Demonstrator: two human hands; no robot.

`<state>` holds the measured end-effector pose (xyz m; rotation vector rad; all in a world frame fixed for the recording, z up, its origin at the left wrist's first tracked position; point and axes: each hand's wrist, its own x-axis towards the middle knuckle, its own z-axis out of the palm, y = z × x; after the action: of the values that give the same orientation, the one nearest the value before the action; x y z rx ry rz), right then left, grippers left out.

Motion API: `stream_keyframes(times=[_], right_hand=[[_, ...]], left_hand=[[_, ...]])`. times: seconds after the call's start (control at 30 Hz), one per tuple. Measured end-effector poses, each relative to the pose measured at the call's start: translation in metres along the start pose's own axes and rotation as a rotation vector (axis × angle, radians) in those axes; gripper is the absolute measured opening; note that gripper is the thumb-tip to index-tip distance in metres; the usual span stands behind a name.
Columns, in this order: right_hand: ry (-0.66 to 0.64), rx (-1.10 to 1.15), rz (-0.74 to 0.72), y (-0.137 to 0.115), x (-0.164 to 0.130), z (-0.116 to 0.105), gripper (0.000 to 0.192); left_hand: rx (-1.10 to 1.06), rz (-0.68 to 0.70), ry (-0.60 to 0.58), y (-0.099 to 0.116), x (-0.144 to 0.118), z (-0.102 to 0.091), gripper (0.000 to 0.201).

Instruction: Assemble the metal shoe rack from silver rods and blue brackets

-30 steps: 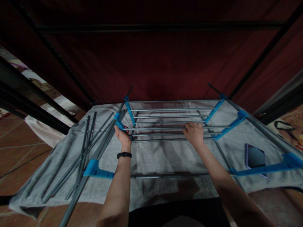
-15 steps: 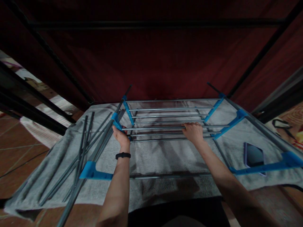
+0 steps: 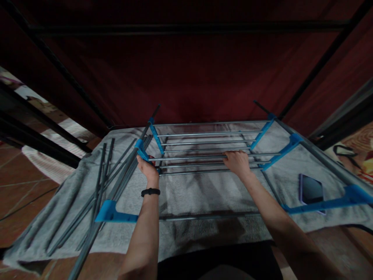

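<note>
A: Hands?
B: Left hand (image 3: 148,168) is closing round the blue connector (image 3: 142,150) on the rack's left rail. Right hand (image 3: 237,162) is lying over the thin rods (image 3: 204,157), fingers curled on one.
A: Rack?
B: Metal rack (image 3: 210,134) is sitting on the grey towel (image 3: 198,190). Loose poles (image 3: 100,186) are lying left, phone (image 3: 311,188) right.

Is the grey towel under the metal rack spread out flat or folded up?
Spread out. The grey towel lies open across the floor under the blue-jointed metal rack, reaching past the loose grey rods and the dark phone.
</note>
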<state>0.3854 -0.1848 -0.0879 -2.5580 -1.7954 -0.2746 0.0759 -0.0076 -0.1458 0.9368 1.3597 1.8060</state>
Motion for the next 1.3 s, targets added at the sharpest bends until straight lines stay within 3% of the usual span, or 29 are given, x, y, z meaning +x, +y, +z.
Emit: stream_keyframes(times=[0.13, 0.3, 0.53, 0.7, 0.93, 1.3], right_hand=[[0.009, 0.033, -0.005, 0.002, 0.000, 0.004, 0.032], [0.207, 0.111, -0.071, 0.002, -0.006, 0.019, 0.028], [0.340, 0.140, -0.234, -0.042, -0.011, 0.021, 0.027], [0.307, 0.160, -0.284, -0.067, -0.005, 0.015, 0.034], [0.183, 0.138, -0.348, -0.061, 0.003, 0.005, 0.036], [0.106, 0.135, -0.355, -0.061, 0.004, -0.003, 0.041]], left_hand=[[0.001, -0.047, 0.043, 0.005, -0.003, 0.000, 0.056], [0.003, -0.037, 0.029, 0.004, -0.003, -0.001, 0.060], [0.007, -0.048, 0.026, 0.000, -0.001, -0.001, 0.056], [0.027, -0.065, 0.015, 0.001, -0.001, -0.002, 0.055], [-0.006, -0.092, 0.043, -0.001, 0.000, 0.000, 0.052], [-0.044, -0.069, 0.047, 0.002, -0.001, 0.002, 0.051]])
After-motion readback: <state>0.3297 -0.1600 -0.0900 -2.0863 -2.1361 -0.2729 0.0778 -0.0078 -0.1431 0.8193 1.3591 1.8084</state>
